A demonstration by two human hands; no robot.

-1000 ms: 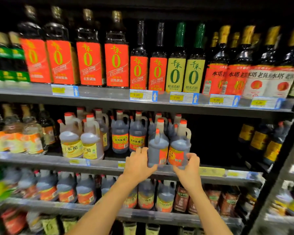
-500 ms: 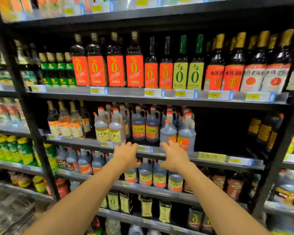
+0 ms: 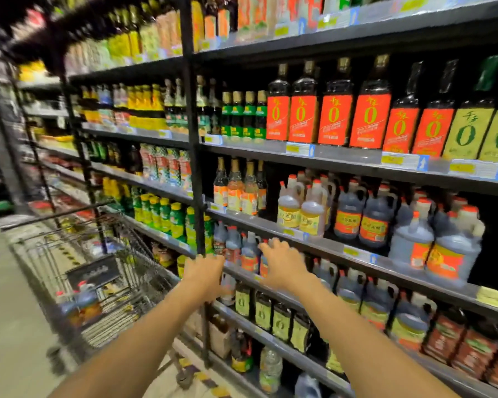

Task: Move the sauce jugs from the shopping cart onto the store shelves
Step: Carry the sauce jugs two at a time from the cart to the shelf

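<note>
Two dark sauce jugs (image 3: pixel 434 251) with red caps and orange labels stand at the front edge of the middle shelf (image 3: pixel 342 249), far right. My left hand (image 3: pixel 203 271) and my right hand (image 3: pixel 283 264) hover empty in the air to their left, fingers spread, in front of the lower shelves. A wire shopping cart (image 3: pixel 104 282) stands at the lower left. One dark sauce jug (image 3: pixel 82 303) with a red cap lies in the cart basket, blurred.
Black store shelving fills the right side, packed with bottles and jugs. A black upright post (image 3: pixel 194 139) divides two shelf bays. Tall red-labelled bottles (image 3: pixel 332 119) line the shelf above. The pale aisle floor (image 3: pixel 9 326) runs along the left.
Both hands let go of the two jugs on the middle shelf and drew back to the left. The view swung left, bringing the cart into sight.
</note>
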